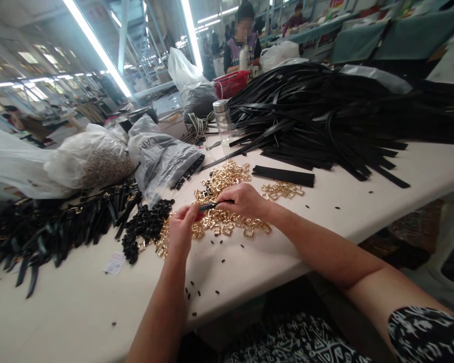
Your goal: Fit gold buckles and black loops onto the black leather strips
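Holds a slim black strap between closely pinched left fingers and right fingers, over shiny, rectangular gold metal buckles heaped on the pale tabletop.

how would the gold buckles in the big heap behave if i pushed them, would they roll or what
The gold buckles would probably slide or tumble rather than roll, since their outlines are squared. Some may snag on each other, as they lie heaped with open middles. Their thin, shiny frames suggest stiff, fairly light pieces, though weight can't be seen.
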{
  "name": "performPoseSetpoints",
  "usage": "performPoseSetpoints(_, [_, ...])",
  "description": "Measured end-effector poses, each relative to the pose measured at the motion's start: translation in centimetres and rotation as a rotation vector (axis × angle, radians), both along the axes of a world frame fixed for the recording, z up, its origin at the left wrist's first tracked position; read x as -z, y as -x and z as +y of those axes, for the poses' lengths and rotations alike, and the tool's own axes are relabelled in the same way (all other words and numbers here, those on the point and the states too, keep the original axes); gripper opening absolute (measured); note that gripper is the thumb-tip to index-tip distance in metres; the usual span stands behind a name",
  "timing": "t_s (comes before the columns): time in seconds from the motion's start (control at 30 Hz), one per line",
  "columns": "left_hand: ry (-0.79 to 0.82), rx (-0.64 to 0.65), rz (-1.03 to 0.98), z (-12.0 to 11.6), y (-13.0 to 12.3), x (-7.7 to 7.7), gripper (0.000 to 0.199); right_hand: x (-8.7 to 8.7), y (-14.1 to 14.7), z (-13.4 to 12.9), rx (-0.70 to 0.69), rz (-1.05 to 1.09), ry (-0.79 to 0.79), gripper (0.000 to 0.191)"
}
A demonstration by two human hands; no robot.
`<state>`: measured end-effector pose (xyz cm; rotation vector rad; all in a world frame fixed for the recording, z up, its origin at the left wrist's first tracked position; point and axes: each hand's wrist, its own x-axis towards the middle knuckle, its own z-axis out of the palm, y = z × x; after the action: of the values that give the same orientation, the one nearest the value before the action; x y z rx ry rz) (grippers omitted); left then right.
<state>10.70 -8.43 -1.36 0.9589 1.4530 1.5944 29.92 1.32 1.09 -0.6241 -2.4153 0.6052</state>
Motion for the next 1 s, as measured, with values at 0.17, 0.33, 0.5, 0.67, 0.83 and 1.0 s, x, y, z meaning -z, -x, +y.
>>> performPoseSetpoints(0.17, [0.064, 0.042, -0.077, 0.2, -1.0, 0.1, 0.037, 0.4, 0.7, -0.9, -0.021, 0.068, -0.028, 0.027])
performPoseSetpoints(0.33, [0.078, 0.087, -0.126, 0.4, -1.5, 0.4, 0.037, 0.7, 1.1, -1.4, -0.019, 0.107, -0.026, 0.022])
performPoseSetpoints(0.5, [0.037, 0.091, -0.084, 0.3, -1.5, 0.8, 0.032, 0.8, 1.4, -1.5, -0.012, 0.16, 0.069, 0.017])
performPoseSetpoints(0.67, [0.012, 0.143, 0.053, 0.2, -1.7, 1.0, 0.029, 0.8, 1.2, -1.3, -0.01, 0.118, -0.011, 0.013])
performPoseSetpoints(0.83, [0.054, 0.037, 0.425, -0.4, 1.9, -1.2, 0.025, 0.6, 0.5, -0.6, 0.036, 0.064, -0.139, 0.015])
performPoseSetpoints(1.0, [0.151, -0.164, 0.99, 0.6, 9.4, -4.1, 0.003, 0.4, -0.1, 0.4, 0.116, 0.115, -0.138, 0.014])
